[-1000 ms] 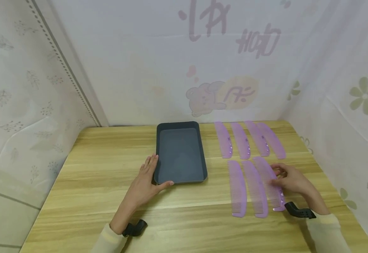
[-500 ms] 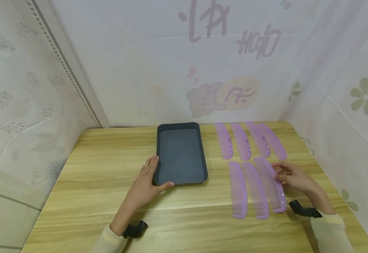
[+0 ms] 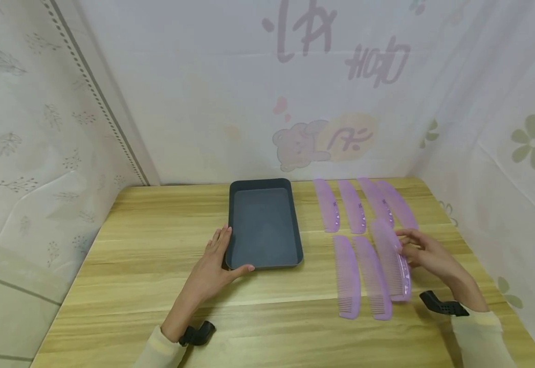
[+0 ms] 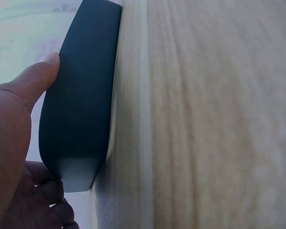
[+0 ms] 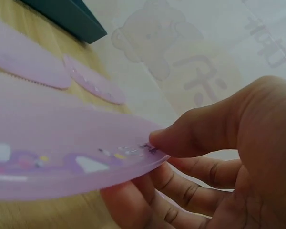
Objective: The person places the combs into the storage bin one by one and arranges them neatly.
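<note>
My right hand (image 3: 430, 258) pinches a translucent purple comb (image 3: 389, 255) by its solid back edge, its teeth facing left. In the right wrist view the thumb lies on top of the held comb (image 5: 81, 143), over its printed hearts, with fingers beneath. The comb is raised and tilted above the table. My left hand (image 3: 207, 266) rests at the near left corner of a dark grey rectangular tray (image 3: 297, 225), fingers straight along its left side and thumb at the near rim. The left wrist view shows the tray's outer wall (image 4: 81, 95) beside the thumb.
Two similar combs, a left one (image 3: 347, 276) and a right one (image 3: 373, 278), lie left of the held comb. Several more, including a comb (image 3: 326, 204), form a row behind. The wooden table (image 3: 157, 214) meets printed cloth walls (image 3: 203, 102) at its back and sides.
The held comb has lifted off the table and moved slightly away from the body, its back edge tipping up in my right hand's grip. My left hand and the tray stay put.
</note>
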A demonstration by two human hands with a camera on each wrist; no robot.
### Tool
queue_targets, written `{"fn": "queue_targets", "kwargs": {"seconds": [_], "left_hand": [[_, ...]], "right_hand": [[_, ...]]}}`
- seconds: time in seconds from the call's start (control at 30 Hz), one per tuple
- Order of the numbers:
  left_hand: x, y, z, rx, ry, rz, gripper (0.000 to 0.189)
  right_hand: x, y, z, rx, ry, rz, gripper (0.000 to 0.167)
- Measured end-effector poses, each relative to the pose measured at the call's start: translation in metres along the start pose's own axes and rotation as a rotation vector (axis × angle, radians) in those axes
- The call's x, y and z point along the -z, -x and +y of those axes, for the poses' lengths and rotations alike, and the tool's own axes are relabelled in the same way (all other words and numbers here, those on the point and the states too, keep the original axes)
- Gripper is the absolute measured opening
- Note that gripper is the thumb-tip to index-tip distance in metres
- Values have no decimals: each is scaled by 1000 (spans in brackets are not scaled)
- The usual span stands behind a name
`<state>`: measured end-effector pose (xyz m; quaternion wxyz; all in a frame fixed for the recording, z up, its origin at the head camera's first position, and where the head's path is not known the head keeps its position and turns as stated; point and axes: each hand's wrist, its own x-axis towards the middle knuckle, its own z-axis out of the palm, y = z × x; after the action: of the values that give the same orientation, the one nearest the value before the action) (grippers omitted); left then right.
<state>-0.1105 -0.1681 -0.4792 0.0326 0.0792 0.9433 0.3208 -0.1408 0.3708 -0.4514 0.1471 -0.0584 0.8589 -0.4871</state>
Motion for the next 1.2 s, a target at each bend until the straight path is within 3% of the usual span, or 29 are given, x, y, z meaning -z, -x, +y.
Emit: {"fn": "queue_targets", "kwargs": {"seconds": [0.3, 0.53, 1.2], "left_hand": [[0, 1, -1, -1, -4, -1, 123], [-1, 0, -2, -20, 0, 12, 122], [-1, 1, -1, -27, -11, 7, 123]], "right_hand": [[-9, -6, -8, 34, -77, 9, 51], [-17, -12, -13, 108, -136, 5, 47], [-46, -40, -43, 115, -183, 10, 52]]}}
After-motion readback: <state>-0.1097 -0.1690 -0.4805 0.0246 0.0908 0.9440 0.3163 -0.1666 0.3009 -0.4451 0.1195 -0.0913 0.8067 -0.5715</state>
